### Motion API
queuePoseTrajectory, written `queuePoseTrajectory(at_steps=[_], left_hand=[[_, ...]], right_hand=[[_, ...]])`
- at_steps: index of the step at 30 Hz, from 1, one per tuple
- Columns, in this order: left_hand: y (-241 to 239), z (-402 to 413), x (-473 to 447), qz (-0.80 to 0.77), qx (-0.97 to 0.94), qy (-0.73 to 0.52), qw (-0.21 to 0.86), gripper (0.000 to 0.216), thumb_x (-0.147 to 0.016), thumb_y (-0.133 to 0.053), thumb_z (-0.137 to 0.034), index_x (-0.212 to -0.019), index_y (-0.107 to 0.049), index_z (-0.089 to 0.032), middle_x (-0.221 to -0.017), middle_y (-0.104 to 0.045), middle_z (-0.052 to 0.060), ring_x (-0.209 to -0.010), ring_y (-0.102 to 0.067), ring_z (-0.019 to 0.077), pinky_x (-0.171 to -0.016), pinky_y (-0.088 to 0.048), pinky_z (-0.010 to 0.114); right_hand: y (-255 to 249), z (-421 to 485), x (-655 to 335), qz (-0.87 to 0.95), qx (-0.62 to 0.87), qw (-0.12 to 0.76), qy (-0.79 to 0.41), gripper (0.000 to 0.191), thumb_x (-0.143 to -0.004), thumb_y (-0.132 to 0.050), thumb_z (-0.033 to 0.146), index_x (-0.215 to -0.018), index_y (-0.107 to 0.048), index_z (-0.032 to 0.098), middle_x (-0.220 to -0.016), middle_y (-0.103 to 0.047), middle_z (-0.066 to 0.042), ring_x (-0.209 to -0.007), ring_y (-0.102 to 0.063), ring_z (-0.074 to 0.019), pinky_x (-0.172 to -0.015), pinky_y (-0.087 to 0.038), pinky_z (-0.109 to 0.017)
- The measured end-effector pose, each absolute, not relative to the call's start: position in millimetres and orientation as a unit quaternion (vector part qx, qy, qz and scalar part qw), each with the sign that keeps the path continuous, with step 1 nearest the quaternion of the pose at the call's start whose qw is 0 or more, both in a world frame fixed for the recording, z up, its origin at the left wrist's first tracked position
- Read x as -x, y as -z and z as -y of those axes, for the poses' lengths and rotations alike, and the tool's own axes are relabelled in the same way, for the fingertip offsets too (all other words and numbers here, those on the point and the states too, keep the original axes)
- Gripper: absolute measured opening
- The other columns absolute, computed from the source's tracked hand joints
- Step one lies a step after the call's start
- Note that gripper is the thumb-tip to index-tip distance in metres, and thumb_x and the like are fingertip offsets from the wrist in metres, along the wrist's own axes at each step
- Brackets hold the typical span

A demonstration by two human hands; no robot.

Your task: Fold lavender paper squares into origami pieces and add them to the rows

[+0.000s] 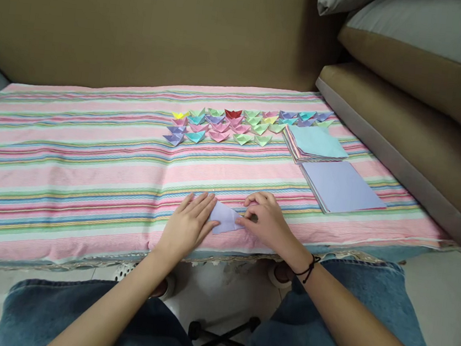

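Observation:
A folded sheet of lavender paper (223, 218) lies on the striped cloth near its front edge. My left hand (189, 221) rests flat over the paper's left part, fingers stretched out and covering that end. At the right tip of the paper, my right hand (264, 218) pinches the corner between thumb and forefinger, its other fingers curled. Beyond my hands stand several rows of small folded paper boats (218, 136) in pink, green, blue, purple, yellow and red.
To the right lie a stack of paper with a light blue sheet on top (317, 142) and another topped with lavender (343, 187). The striped cloth (67, 176) covers the seat. A brown backrest (147, 24) rises behind, and cushions (407, 115) are piled at right.

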State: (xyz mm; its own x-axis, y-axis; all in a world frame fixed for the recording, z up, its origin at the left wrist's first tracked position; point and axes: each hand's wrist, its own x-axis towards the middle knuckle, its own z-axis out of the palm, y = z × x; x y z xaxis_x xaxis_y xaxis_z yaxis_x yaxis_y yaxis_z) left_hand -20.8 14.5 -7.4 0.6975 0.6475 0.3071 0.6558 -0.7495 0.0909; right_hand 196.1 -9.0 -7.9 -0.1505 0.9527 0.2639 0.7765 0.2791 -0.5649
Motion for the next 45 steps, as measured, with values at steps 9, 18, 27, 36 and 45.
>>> queuePoseTrajectory(at_steps=[9, 18, 27, 36, 45], left_hand=[[-3.6, -10.3, 14.9, 0.255, 0.957, 0.134, -0.023, 0.046, -0.09, -0.037, -0.012, -0.135, -0.039, -0.021, -0.143, -0.038, 0.006, -0.135, -0.027, 0.0236, -0.11, -0.028, 0.046], [-2.1, -4.8, 17.8, 0.223, 0.952, 0.14, -0.158, 0.047, -0.085, -0.04, -0.011, -0.132, -0.045, -0.017, -0.136, -0.048, 0.006, -0.134, -0.029, 0.0218, -0.109, -0.033, 0.042], [7.7, -12.3, 10.3, 0.261, 0.917, 0.208, -0.216, 0.028, -0.089, -0.047, -0.025, -0.11, -0.065, -0.019, -0.118, -0.063, 0.004, -0.123, -0.046, 0.0225, -0.097, -0.047, 0.038], [7.8, -12.0, 10.8, 0.254, 0.929, 0.202, -0.179, 0.027, -0.089, -0.048, -0.025, -0.109, -0.065, -0.019, -0.119, -0.063, 0.003, -0.124, -0.046, 0.0226, -0.098, -0.048, 0.037], [6.0, -10.5, 14.1, 0.208, 0.957, 0.167, -0.116, 0.033, -0.092, -0.039, -0.02, -0.12, -0.057, -0.017, -0.129, -0.055, 0.005, -0.129, -0.038, 0.0219, -0.104, -0.042, 0.038]], right_hand=[[6.7, 9.1, -195.5, 0.746, 0.58, 0.292, -0.149, 0.028, -0.069, -0.073, 0.029, -0.048, -0.059, 0.02, -0.093, -0.061, -0.004, -0.095, -0.047, -0.0239, -0.083, -0.041, -0.041], [7.0, 9.3, -195.3, 0.743, 0.582, 0.296, -0.148, 0.027, -0.067, -0.074, 0.027, -0.049, -0.056, 0.019, -0.091, -0.061, -0.005, -0.095, -0.047, -0.0238, -0.084, -0.04, -0.039], [6.5, 13.4, -191.9, 0.729, 0.593, 0.314, -0.132, 0.026, -0.068, -0.07, 0.03, -0.062, -0.045, 0.021, -0.079, -0.056, -0.004, -0.088, -0.048, -0.0241, -0.076, -0.04, -0.037], [8.4, 17.2, -187.4, 0.713, 0.6, 0.335, -0.142, 0.029, -0.065, -0.07, 0.031, -0.072, -0.043, 0.022, -0.081, -0.053, -0.004, -0.087, -0.046, -0.025, -0.075, -0.038, -0.036], [-3.3, 9.1, -225.5, 0.739, 0.526, 0.316, -0.278, 0.018, -0.064, -0.059, 0.008, -0.073, -0.05, 0.021, -0.086, -0.058, -0.003, -0.088, -0.053, -0.0224, -0.08, -0.041, -0.037]])
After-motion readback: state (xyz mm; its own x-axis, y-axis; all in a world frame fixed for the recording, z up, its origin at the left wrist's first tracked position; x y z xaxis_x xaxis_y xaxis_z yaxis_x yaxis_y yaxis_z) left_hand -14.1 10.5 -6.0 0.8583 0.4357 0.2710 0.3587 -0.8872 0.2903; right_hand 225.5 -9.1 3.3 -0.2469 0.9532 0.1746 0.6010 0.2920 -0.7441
